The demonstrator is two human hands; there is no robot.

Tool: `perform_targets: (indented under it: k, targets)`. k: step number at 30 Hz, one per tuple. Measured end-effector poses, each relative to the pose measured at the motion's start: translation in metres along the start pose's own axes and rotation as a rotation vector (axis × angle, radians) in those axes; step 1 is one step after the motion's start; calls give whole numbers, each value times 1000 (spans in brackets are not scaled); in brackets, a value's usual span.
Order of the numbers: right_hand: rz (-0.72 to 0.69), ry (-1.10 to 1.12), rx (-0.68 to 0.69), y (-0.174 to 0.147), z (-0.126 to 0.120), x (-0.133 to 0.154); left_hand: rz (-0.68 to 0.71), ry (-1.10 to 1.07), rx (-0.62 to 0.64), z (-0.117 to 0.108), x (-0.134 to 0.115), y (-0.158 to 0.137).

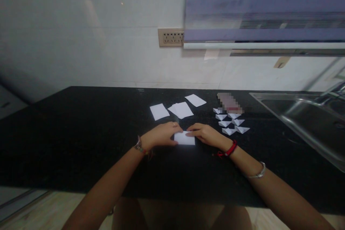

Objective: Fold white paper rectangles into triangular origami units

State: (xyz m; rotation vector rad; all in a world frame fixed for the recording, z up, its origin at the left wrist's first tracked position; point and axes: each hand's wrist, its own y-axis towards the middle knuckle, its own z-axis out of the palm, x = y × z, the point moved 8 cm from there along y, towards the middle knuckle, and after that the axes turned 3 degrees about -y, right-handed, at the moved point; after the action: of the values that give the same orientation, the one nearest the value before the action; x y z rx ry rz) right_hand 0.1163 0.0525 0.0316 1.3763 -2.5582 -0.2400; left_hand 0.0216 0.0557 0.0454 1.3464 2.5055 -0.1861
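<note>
A small white piece of paper point(184, 139) lies on the dark countertop point(172, 172) between my hands. My left hand point(163, 134) grips its left side, with the thumb at the near corner and the fingers at the far edge. At the far right part, the fingers of my right hand point(206, 134) press and hold the same paper. Whether it is folded, I cannot tell. Beyond it lie a left sheet point(159, 111), a small overlapping stack of sheets point(182, 110) and a far sheet point(195, 100). Several folded paper pieces point(230, 123) sit in two columns to the right.
A blurred-out flat object point(230, 102) lies behind the folded pieces. The metal sink point(285, 122) with its faucet point(332, 93) borders the counter on the right. On the tiled wall are a socket panel point(171, 37) and a purplish blind point(264, 10).
</note>
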Motion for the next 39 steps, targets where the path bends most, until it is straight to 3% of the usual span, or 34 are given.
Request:
perform_targets:
  k: [19, 25, 32, 39]
  targets:
    - [0, -31, 86, -2, -1, 5, -134, 157, 35, 5, -11, -4]
    - [-19, 1, 54, 0, -5, 9, -152, 258, 60, 8, -12, -6]
    - [-21, 40, 57, 4, -5, 14, -177, 230, 58, 13, -14, -10]
    - [9, -60, 78, 10, -3, 16, -191, 221, 84, 10, -15, -13]
